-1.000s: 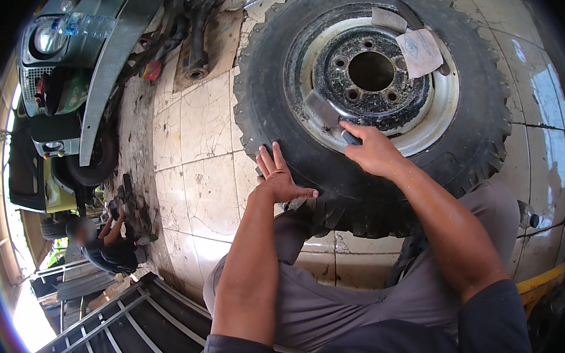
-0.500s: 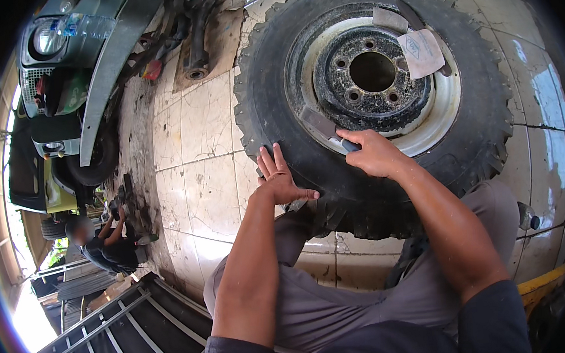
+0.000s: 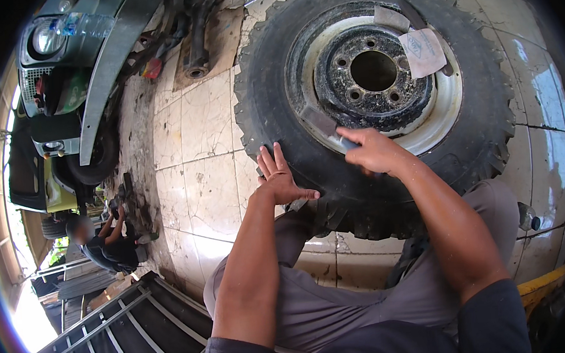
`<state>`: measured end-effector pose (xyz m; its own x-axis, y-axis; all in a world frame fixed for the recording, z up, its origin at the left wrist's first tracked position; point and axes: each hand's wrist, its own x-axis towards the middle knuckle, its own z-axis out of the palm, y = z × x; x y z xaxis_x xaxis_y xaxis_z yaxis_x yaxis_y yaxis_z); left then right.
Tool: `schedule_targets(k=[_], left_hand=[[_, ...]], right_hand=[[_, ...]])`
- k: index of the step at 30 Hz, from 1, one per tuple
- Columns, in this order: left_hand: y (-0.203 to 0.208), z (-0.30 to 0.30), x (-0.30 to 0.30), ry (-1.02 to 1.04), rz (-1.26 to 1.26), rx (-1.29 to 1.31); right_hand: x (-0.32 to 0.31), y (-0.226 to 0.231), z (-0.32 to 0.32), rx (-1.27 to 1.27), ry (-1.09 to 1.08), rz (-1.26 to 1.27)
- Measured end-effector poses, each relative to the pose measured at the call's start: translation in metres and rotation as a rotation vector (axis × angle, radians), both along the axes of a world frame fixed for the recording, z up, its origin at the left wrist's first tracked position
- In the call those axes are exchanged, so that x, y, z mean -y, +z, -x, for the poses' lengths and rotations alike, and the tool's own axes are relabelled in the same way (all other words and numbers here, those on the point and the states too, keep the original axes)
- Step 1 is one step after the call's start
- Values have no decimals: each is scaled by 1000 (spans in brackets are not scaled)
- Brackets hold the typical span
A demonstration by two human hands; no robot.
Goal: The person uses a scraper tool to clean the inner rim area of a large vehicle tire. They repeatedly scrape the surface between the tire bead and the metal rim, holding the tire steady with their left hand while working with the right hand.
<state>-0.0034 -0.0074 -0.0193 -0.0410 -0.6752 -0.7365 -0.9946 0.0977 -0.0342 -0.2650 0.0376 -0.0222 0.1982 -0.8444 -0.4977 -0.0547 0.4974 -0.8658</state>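
A large black tyre lies flat on its side before me, around a dirty white rim with a black, rusty centre. My right hand is closed around the dark handle of a scraper. The scraper's flat grey blade lies at the near-left edge of the rim, by the tyre's bead. On the tyre's near-left sidewall rests my left hand, fingers spread, holding nothing. A piece of sandpaper and a smaller folded piece lie on the rim's far right, beside a dark flat bar.
Tiled floor surrounds the tyre. A vehicle front with a grey bumper stands at far left, a metal axle part on cardboard nearby. A person crouches at left, beyond a metal-barred rack. A small jar is at right.
The right hand has shifted its hold slightly on the scraper, its lower fingers loosening and dropping a little. The blade has barely moved. My left hand stays where it was.
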Motion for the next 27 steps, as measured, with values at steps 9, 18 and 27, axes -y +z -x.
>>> schedule_targets(k=[9,18,27], left_hand=[[1,0,0,2,-3,0],[4,2,0,14,-22,-2],[2,-1,-1,17,-6,-20]], right_hand=[[2,-3,2,64,22,-39],[7,2,4,20,85,-30],[6,8,1,64,126,-69]])
